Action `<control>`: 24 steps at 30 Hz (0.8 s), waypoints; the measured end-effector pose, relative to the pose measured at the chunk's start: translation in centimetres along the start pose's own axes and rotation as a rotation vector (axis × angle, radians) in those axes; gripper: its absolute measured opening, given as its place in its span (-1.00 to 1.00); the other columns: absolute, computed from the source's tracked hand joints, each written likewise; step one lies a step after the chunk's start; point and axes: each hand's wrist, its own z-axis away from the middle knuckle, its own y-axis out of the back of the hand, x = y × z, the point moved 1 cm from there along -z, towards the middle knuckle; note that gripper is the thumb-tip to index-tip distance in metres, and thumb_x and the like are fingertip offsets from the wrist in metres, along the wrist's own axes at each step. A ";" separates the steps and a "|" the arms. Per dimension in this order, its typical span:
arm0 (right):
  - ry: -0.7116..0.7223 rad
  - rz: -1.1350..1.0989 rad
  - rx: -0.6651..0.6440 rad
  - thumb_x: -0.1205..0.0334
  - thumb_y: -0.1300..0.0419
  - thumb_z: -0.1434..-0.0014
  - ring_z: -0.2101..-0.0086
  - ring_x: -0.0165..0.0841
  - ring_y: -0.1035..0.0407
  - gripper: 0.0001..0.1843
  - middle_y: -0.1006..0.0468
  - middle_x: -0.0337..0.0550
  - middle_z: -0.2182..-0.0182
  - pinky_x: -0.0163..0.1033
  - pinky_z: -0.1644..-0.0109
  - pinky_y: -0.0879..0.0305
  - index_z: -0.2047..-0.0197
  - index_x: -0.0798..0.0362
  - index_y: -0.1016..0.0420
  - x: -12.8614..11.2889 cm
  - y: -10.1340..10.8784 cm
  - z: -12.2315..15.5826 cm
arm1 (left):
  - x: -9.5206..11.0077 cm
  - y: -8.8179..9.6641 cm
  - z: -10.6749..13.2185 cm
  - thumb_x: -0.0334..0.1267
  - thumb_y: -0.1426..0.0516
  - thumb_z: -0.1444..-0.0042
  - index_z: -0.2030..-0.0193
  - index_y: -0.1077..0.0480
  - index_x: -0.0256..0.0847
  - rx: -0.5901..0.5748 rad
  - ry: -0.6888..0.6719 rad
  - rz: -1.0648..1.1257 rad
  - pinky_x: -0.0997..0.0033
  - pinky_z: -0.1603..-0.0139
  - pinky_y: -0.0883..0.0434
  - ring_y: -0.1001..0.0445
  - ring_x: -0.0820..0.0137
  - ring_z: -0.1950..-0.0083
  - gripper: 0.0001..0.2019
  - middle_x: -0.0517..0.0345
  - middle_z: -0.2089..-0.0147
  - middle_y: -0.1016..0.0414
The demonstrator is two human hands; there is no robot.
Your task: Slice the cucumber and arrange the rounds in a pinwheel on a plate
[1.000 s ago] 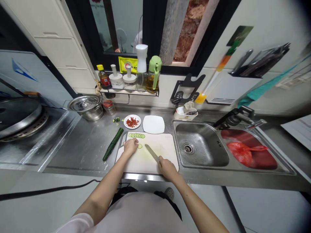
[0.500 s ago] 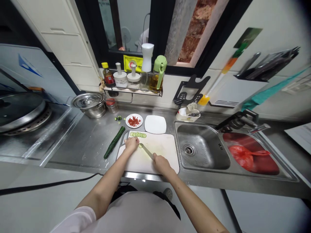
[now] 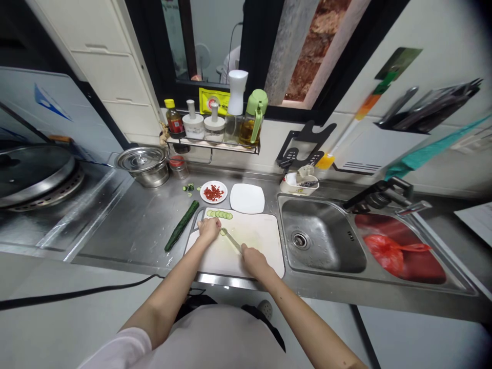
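Observation:
My right hand (image 3: 254, 260) is closed round the handle of a kitchen knife (image 3: 232, 241), its blade pointing up and left over the white cutting board (image 3: 261, 233). By the blade's tip lies a round cucumber slice (image 3: 223, 232). Close beside that slice, my left hand (image 3: 209, 229) rests on the board with fingers curled together; whatever they may hold is hidden. A row of overlapping cucumber slices (image 3: 219, 214) lines the board's top left. Left of the board lies a whole dark green cucumber (image 3: 182, 226).
Behind the board stand a plate of chopped red pieces (image 3: 213, 192) and a white plate (image 3: 247, 198). Cucumber scraps (image 3: 188, 188) lie on the counter. To the right is a steel sink (image 3: 321, 230), with a red bag (image 3: 386, 252) in its second basin. A lidded pot (image 3: 144, 165) stands back left.
The view has shifted slightly. Both hands and the knife stay in nearly the same place on the board, with the blade turned a little.

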 end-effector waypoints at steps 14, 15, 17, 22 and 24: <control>0.006 0.006 -0.025 0.52 0.11 -0.21 0.11 -0.15 -0.48 -0.60 -0.54 0.21 0.12 -0.20 0.18 -0.30 -0.08 0.19 -0.28 0.1 0.6 0.6 | 0.3 -0.1 0.3 -0.31 -0.10 -0.09 0.29 -0.50 -0.11 0.033 -0.023 -0.027 0.08 -0.08 -0.13 -0.37 0.11 -0.10 -0.86 0.03 0.17 -0.59; 0.006 0.008 -0.024 0.53 0.11 -0.21 0.10 -0.15 -0.48 -0.60 -0.54 0.21 0.13 -0.19 0.18 -0.30 -0.09 0.19 -0.27 0.2 0.5 0.8 | 0.3 -0.1 0.3 -0.32 -0.10 -0.09 0.29 -0.50 -0.11 0.034 -0.023 -0.029 0.08 -0.08 -0.13 -0.37 0.10 -0.10 -0.86 0.03 0.18 -0.59; 0.006 0.009 -0.022 0.55 0.12 -0.20 0.10 -0.14 -0.48 -0.58 -0.54 0.20 0.13 -0.19 0.18 -0.30 -0.09 0.20 -0.27 0.5 0.2 1.2 | 0.3 -0.1 0.3 -0.33 -0.10 -0.09 0.30 -0.51 -0.11 0.034 -0.019 -0.030 0.07 -0.08 -0.13 -0.37 0.10 -0.10 -0.86 0.02 0.17 -0.59; 0.003 0.014 -0.017 0.55 0.12 -0.20 0.10 -0.15 -0.48 -0.59 -0.55 0.18 0.13 -0.21 0.19 -0.29 -0.08 0.20 -0.27 1.1 -0.5 1.6 | 0.3 -0.1 0.3 -0.34 -0.10 -0.09 0.30 -0.51 -0.11 0.022 -0.012 -0.011 0.07 -0.08 -0.13 -0.37 0.11 -0.10 -0.85 0.05 0.17 -0.59; 0.004 0.011 -0.012 0.55 0.12 -0.20 0.10 -0.16 -0.48 -0.60 -0.55 0.18 0.13 -0.21 0.19 -0.29 -0.07 0.19 -0.27 1.0 -0.5 1.4 | 0.3 -0.1 0.3 -0.35 -0.10 -0.08 0.30 -0.51 -0.10 0.020 -0.004 -0.008 0.06 -0.08 -0.13 -0.37 0.12 -0.10 -0.85 0.06 0.17 -0.59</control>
